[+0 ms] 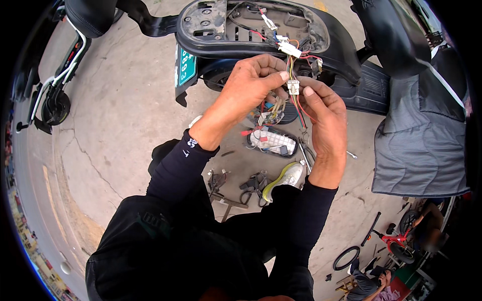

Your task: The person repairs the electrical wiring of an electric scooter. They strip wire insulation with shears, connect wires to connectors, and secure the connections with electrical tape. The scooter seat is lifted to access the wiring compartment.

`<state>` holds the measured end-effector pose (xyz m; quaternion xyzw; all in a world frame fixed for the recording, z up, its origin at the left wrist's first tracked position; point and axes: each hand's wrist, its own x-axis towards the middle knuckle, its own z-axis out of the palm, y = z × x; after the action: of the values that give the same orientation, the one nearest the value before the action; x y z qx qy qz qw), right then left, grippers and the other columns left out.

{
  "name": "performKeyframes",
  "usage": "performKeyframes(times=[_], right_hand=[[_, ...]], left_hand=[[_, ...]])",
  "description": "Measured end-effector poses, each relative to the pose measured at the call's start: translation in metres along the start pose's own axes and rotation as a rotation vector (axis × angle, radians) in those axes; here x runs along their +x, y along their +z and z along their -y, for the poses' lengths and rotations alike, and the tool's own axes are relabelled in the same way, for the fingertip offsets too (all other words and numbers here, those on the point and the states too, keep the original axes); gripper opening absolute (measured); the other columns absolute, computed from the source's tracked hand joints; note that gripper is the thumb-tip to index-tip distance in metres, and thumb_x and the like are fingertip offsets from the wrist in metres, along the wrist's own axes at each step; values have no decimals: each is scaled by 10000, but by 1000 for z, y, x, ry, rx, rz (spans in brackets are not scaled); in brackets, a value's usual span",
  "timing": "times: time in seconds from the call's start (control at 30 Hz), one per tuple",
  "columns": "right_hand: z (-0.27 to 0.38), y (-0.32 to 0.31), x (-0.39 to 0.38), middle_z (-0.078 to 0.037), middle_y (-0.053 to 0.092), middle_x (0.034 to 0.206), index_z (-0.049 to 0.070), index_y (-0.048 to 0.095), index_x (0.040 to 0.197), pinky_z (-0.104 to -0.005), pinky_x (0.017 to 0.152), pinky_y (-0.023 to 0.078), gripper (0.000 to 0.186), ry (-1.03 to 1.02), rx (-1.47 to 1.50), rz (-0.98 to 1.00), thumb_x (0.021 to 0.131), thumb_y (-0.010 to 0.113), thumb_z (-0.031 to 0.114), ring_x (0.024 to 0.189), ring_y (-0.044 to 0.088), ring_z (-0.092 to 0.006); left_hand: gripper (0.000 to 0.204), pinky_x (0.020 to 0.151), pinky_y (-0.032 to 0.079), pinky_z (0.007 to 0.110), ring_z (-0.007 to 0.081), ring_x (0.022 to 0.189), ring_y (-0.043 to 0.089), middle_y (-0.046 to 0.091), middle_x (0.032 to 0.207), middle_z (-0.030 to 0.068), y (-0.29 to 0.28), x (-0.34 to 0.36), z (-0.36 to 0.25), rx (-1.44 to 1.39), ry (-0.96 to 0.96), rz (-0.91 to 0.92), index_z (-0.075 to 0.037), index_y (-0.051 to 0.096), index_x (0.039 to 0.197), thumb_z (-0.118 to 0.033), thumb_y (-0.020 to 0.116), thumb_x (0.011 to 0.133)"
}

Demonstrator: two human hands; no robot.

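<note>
A small white wire connector (pixel 293 87) is between my hands, with thin red, green and yellow wires above and below it. My left hand (pixel 256 78) is closed in a pinch at the connector's left side, its thumb next to the wires above. From the right, my right hand (pixel 324 103) pinches the same connector, thumb and fingertips by its edge. Just above, a larger white plug (pixel 289 48) lies at the rim of the scooter's open seat compartment (pixel 211 47). More wires and a white connector (pixel 268 21) rest inside that compartment.
Below my hands lie a wire bundle (pixel 271 115), a white taped pack (pixel 273 142), scissors (pixel 254 188) and my shoe (pixel 286 180). A grey quilted cover (pixel 422 145) hangs at right. Another scooter (pixel 60 75) stands left. People sit near a small red bike (pixel 396 241) at lower right.
</note>
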<state>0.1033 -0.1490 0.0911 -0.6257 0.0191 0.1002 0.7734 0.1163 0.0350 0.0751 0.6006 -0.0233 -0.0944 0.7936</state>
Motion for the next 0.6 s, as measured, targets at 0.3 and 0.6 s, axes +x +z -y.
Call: performKeyframes(times=[0.3, 0.6], right_hand=[[-8, 10, -1, -64, 712, 987, -33, 678, 1112, -247, 803, 512, 231, -58, -111, -90, 944, 700, 125, 851, 638, -97], [-8, 8, 0, -86, 724, 980, -47, 676, 1105, -241, 804, 515, 220, -10, -9, -97, 947, 687, 105, 856, 659, -104]], left_hand=[[231, 576, 522, 230, 148, 748, 715, 707, 926, 83, 1, -1, -1, 9, -16, -23, 44, 665, 1090, -145, 667, 958], [217, 603, 531, 222, 148, 763, 717, 694, 941, 74, 2, -1, -2, -36, -36, -2, 23, 666, 1091, -155, 652, 970]])
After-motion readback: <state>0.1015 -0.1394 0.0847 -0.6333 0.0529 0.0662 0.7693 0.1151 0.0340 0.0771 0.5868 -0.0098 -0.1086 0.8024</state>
